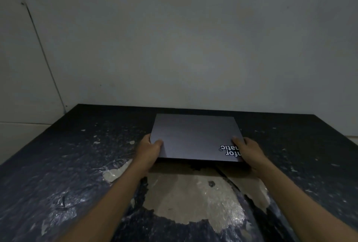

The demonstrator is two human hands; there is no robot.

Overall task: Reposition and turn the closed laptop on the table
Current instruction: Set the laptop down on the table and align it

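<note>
Head view shows the closed laptop [195, 137] lying near the far edge of the worn tabletop [64, 160]. Both hands clasp its near corners, left hand [150, 149] and right hand [249, 153], thumbs on the lid, fingers curled under, likely a symmetric hold for sliding and swivelling it.
</note>
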